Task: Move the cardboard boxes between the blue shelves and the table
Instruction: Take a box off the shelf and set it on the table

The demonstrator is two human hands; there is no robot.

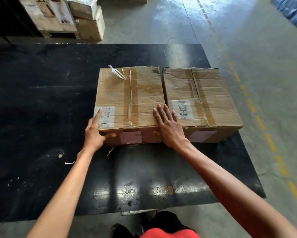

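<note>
Two taped cardboard boxes lie side by side on the black table. The left box and the right box touch along their long sides. My left hand is at the left box's near left corner, index finger straight along the top edge and thumb across the front face. My right hand lies flat with straight fingers on the left box's near right corner, at the seam between the two boxes. The blue shelves are out of view.
Beyond the table's far edge, several stacked cardboard boxes and a white carton stand on the concrete floor. A yellow dashed floor line runs along the right. Blue wrapped bundles sit at the top right.
</note>
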